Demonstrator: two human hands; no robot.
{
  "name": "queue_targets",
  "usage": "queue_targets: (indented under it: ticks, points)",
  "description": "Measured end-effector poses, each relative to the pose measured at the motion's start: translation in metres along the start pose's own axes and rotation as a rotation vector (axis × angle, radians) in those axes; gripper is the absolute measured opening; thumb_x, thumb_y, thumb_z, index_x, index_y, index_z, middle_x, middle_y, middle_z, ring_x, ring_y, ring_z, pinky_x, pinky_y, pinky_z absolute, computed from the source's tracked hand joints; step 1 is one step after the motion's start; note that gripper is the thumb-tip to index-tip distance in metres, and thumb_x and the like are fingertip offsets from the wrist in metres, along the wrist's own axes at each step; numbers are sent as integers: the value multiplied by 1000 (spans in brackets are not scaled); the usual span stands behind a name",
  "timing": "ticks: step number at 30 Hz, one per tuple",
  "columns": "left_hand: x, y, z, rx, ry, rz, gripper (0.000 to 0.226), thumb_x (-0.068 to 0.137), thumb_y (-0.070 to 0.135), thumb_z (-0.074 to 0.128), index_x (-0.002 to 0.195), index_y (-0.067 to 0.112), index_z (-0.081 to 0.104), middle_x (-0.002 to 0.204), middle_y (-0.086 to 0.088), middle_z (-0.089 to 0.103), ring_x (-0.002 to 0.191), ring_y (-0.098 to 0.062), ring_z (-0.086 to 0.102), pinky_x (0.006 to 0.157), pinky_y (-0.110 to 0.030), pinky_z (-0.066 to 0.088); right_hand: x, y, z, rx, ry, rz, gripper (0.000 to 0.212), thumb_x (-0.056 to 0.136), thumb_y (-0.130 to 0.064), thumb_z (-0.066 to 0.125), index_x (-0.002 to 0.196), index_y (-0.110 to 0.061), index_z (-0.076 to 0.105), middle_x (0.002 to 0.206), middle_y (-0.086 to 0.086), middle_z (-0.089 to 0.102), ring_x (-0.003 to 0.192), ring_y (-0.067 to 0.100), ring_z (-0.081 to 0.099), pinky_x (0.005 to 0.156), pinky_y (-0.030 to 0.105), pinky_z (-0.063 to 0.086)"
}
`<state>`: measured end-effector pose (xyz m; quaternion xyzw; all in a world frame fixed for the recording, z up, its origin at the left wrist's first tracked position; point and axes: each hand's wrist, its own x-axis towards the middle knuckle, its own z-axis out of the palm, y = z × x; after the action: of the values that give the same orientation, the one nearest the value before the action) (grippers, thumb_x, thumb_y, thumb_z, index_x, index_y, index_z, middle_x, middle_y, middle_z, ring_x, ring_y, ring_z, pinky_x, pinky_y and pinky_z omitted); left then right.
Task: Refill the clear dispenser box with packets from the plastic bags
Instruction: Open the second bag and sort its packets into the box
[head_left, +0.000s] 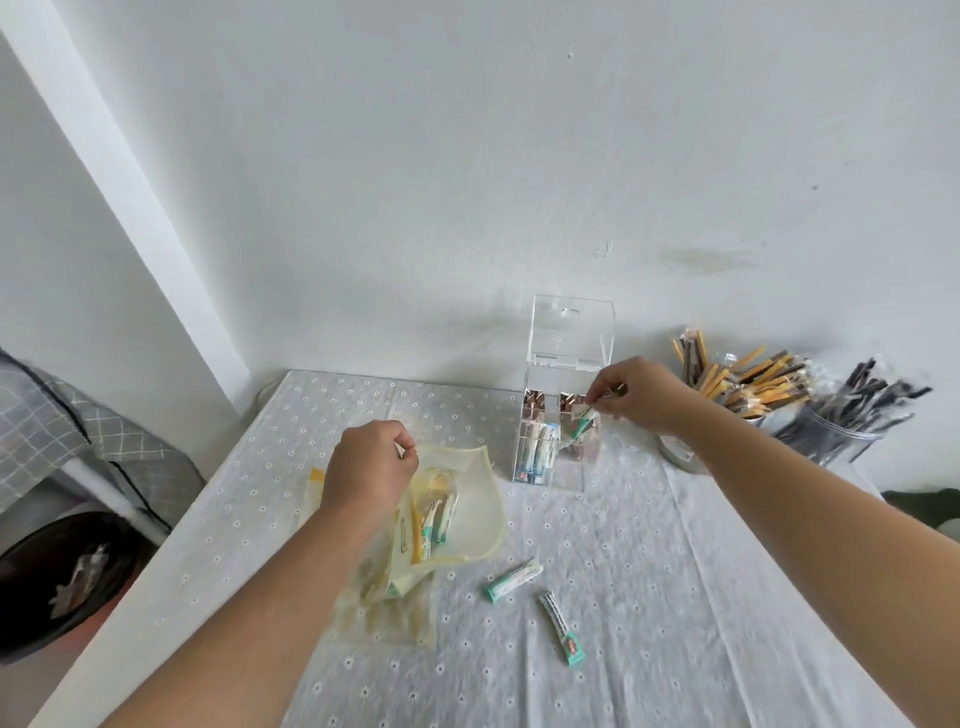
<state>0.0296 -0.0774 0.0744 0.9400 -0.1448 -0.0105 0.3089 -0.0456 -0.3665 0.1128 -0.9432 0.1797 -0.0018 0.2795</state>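
The clear dispenser box (571, 332) stands near the wall with its lid raised. Brown packets fill its back compartments and white-blue packets its front left one. My right hand (641, 397) pinches a teal-and-white packet (581, 427) over the box's front right compartment. Lower left, my left hand (371, 467) grips the rim of a pale yellow plastic bag (467, 514) and lifts it open; several teal packets show inside. Two loose teal packets, one (513, 579) and another (561, 626), lie on the cloth in front of the box.
A white flowered cloth (675, 597) covers the table. At the right stand containers of orange-brown stick packets (743, 382) and black stick packets (852, 415). A dark round bin (57, 577) sits on the floor at the left, beside a grey checked cover.
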Motion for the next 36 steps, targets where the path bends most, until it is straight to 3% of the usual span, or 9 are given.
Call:
queue_targets:
  ticks: [2,6,8,12,16,21,28,32,36]
  points:
    - [-4,1,1,7,13,-6,10,82,13,62,75,16,68,64,-2,64,64,-24,64,58,-27,48,15,12,3,-105,-22,2,10,84,-10,66,89,-15,74,79,-1,64,66,9,54,54,15,38]
    - [-10,3,4,4,28,-14,10,83,11,61,78,15,69,64,-3,65,64,-25,64,60,-32,52,36,26,16,-271,-84,-49,20,86,-4,58,92,-15,74,100,4,71,89,20,61,75,23,45]
    - [-12,4,5,-15,33,-18,10,83,11,61,78,16,69,60,0,62,64,-24,63,62,-34,53,41,28,22,-303,-105,-80,24,86,-2,55,90,-15,74,100,6,71,94,23,63,80,30,49]
    - [-16,6,9,-30,27,-27,11,82,11,62,78,17,69,57,4,59,61,-23,62,61,-31,50,47,34,34,-282,-129,-113,27,84,3,55,87,-16,75,99,6,71,92,22,64,76,25,46]
    - [-15,5,10,-24,30,-23,10,83,11,62,79,17,69,54,6,58,56,-19,59,56,-26,45,47,38,36,-306,-148,-124,29,83,2,59,91,-21,74,103,-1,66,95,18,59,83,31,49]
    - [-9,5,9,-23,18,-18,10,83,12,62,81,17,69,55,7,57,58,-19,61,56,-25,46,31,23,22,30,69,-74,16,78,-3,71,88,-15,73,85,-2,67,81,13,62,78,26,54]
    - [-11,2,0,-45,2,17,10,83,11,62,82,16,70,54,5,58,58,-19,62,61,-30,52,-40,-62,53,376,-17,-187,9,80,-8,72,82,-16,73,72,-8,67,59,-6,58,65,7,51]
    - [-18,-4,-3,-58,-7,81,7,84,14,64,85,15,71,52,10,52,51,-8,53,55,-22,46,-52,-97,119,152,-232,-314,20,84,-6,62,101,-11,72,96,4,73,82,10,65,81,20,52]
    - [-27,-13,-5,-61,-9,153,7,84,15,65,85,14,72,54,14,49,50,1,50,54,-12,40,-24,-98,190,-233,-452,-196,33,89,-10,54,121,-6,60,125,12,61,114,28,56,99,33,45]
